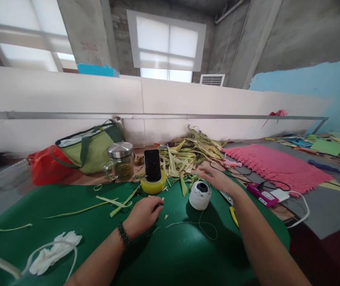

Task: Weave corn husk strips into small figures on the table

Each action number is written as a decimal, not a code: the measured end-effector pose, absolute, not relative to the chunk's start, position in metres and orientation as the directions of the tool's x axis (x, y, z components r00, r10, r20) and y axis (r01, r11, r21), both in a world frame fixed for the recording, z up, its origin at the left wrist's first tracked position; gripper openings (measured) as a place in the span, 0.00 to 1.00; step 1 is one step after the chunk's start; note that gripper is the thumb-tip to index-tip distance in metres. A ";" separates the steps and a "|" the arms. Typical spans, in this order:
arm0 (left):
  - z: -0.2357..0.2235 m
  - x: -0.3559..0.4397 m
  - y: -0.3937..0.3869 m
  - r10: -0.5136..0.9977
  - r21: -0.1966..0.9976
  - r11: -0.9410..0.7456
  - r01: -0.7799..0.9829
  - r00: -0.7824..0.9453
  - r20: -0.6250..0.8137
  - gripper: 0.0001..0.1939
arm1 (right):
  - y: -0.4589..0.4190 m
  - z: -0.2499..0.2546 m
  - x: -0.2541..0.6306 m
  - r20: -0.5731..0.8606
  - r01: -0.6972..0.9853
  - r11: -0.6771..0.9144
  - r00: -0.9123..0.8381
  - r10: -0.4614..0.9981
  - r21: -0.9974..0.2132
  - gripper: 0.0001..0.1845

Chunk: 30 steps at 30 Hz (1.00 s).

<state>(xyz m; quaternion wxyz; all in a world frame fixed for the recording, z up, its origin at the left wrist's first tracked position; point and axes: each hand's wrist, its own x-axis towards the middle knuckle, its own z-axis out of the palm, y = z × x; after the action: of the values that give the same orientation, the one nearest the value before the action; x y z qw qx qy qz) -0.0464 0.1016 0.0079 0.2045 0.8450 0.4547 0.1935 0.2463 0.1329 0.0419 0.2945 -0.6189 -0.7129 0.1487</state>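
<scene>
My left hand (146, 214), with a dark green bead bracelet on its wrist, is low over the green tabletop (170, 254). Its fingers are curled together; whatever they may hold is hidden. Just beyond it a phone (152, 165) leans upright in a roll of yellow tape (153, 186). My right hand (216, 178) stretches past a spool of white thread (200, 196) to the near edge of a heap of dried corn husks (195, 149). Its fingers are extended, their tips partly hidden. Loose thread from the spool curls on the table.
Yellow-handled scissors (233, 216) lie under my right forearm. On the left are husk strips (114, 201), a crumpled white tissue (56, 252), a glass jar (121, 163) and a green bag (91, 149). A magenta power strip (262, 194) and pink cloth (277, 165) lie on the right.
</scene>
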 end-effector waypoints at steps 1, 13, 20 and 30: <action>0.008 -0.046 0.101 0.845 0.505 -0.506 0.699 0.518 0.128 0.14 | 0.122 0.043 0.239 0.165 0.817 0.193 -0.122 0.979 -0.543 0.28; 0.016 -0.042 0.098 0.824 0.403 -0.518 0.754 0.566 0.000 0.14 | 0.122 0.047 0.272 -0.061 0.996 -0.087 0.085 0.995 -0.035 0.36; 0.015 -0.042 0.098 0.815 0.382 -0.528 0.758 0.579 -0.024 0.14 | 0.134 0.052 0.237 0.202 0.994 -0.045 0.065 0.977 -0.100 0.16; 0.015 -0.043 0.095 0.804 0.393 -0.534 0.749 0.593 -0.038 0.15 | 0.191 0.010 0.191 0.043 0.989 -0.149 0.150 0.988 -0.028 0.14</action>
<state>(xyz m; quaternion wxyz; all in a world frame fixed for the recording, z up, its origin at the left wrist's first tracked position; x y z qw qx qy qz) -0.0427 0.0951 0.0153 0.1876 0.8726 0.4449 0.0741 0.1908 0.1914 0.0099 0.0244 -0.7578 -0.6520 -0.0072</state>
